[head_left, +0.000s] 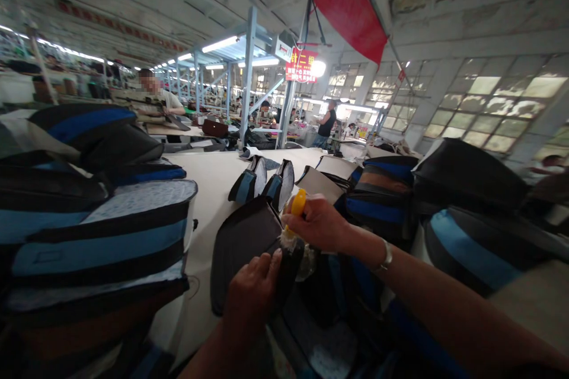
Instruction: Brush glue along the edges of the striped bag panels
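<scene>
My right hand (323,225) is closed around the yellow handle of a brush (297,204). Its pale bristles touch or hover just over the edge of a black bag piece (242,243); which of the two I cannot tell. My left hand (252,284) has its fingers bent over the near side of that piece, gripping it against the table. Under my right hand a clear container (306,265) shows in part. Two small blue-and-black bag pieces (243,187) with patterned lining stand just beyond.
Stacked blue-and-black bag parts (104,246) crowd the left of the white table (208,169). More piles, among them a large black piece (466,180), fill the right side. A person (166,98) sits at a sewing machine at back left; another person (328,124) stands farther off.
</scene>
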{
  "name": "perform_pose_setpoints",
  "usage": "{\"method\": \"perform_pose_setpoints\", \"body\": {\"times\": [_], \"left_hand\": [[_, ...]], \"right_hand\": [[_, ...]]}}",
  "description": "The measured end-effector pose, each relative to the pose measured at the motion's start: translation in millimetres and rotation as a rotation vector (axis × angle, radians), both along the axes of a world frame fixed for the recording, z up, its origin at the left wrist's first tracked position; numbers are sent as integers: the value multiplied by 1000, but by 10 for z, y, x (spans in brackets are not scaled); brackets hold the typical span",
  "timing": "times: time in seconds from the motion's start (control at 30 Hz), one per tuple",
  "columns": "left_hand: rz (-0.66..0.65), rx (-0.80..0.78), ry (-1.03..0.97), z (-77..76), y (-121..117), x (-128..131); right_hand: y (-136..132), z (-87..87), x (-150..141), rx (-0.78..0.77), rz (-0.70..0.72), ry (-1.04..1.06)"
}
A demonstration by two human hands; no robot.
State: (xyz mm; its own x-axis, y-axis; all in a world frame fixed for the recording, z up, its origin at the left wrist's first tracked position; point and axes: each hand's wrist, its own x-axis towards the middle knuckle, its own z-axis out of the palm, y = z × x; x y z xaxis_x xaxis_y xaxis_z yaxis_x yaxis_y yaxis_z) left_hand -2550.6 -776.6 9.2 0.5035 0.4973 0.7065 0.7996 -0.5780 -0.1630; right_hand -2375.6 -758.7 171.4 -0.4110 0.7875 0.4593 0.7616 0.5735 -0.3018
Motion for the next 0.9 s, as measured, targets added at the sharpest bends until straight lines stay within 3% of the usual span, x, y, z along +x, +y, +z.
{"method": "perform_pose_setpoints", "body": {"times": [0.13,0.3,0.43,0.6,0.67,0.73,0.8,0.83,0.9], "left_hand": [[-39,35,14,-14,-20,43],[-43,40,30,-42,-24,58],[-55,49,19,-68,-23,97],[-56,51,22,-64,-10,23],[-63,36,-20,-7,31,-103],[-56,9,-105,98,95,-260],[-13,-25,-204,237,162,-409],[15,-40,-250,309,190,-472],[62,-106,-351,433,228,-570]], "right_hand": [[42,-90,-36,123,-43,-164],[109,-165,-29,58,-15,-177],[104,-232,-83,140,-66,-283],[65,-198,-46,135,1,-288],[65,-143,65,127,-75,-23],[64,-128,193,25,-124,548],[59,-211,273,-239,-47,1178],[57,-294,277,-385,12,1396],[52,-510,200,-603,87,1578]]}}
